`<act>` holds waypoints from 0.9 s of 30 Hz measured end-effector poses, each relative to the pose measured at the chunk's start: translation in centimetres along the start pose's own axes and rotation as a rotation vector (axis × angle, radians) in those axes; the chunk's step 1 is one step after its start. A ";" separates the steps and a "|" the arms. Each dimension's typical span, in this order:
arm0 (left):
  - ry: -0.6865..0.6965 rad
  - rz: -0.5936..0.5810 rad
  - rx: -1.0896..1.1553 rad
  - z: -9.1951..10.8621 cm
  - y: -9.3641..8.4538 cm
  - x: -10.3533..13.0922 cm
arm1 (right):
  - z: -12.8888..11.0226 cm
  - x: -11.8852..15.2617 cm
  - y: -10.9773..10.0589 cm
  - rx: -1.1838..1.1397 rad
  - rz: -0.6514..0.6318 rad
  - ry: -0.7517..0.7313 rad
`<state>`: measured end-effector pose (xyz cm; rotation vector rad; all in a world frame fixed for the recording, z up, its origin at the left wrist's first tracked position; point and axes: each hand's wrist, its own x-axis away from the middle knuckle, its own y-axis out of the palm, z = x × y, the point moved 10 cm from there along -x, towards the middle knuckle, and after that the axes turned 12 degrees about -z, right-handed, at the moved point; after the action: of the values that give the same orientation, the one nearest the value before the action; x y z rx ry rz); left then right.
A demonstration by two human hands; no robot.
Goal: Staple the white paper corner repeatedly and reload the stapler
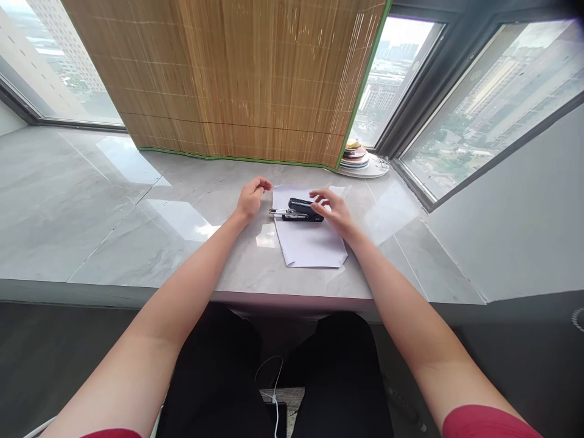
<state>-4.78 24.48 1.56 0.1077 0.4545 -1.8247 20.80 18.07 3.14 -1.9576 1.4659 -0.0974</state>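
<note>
A black stapler [303,210] lies on white sheets of paper [312,244] on the grey marbled ledge. Its upper arm is raised and its metal part extends out to the left. My right hand [332,210] is over the stapler's right end, fingers apart and curved; whether the fingertips touch it is hard to tell. Beside the paper's upper left edge is my left hand [252,198], its fingers curled together, with anything inside them hidden.
A bamboo blind [246,79] with green edging hangs at the back of the ledge [109,237]. Stacked round items [356,159] stand by the window corner at the back right. A white cable [275,407] hangs below, between the legs.
</note>
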 end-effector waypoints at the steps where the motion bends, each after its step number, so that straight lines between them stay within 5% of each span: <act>1: -0.017 0.002 0.067 0.0 0.1 0.1 | -0.2 -0.1 0.9 0.027 -0.071 -0.006; 4: -0.094 -0.022 0.225 -0.2 0.6 0.4 | -0.5 -0.1 2.2 0.115 -0.136 -0.014; 9: -0.150 -0.007 0.362 -0.5 1.2 0.5 | -2.3 0.9 0.6 0.193 0.079 -0.107; 12: -0.371 -0.182 0.509 -2.0 3.8 0.9 | -4.5 1.6 0.0 0.299 0.186 -0.224; 16: -0.566 -0.427 0.681 -2.1 7.0 2.5 | -5.8 2.0 1.5 0.500 0.126 -0.318; 27: -0.740 -0.373 1.031 -1.6 8.1 4.0 | -8.9 4.4 4.2 0.962 0.163 -0.618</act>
<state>1.36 19.54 -3.19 0.0386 -1.0633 -2.1248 15.01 9.53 6.15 -0.9521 0.8889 -0.0896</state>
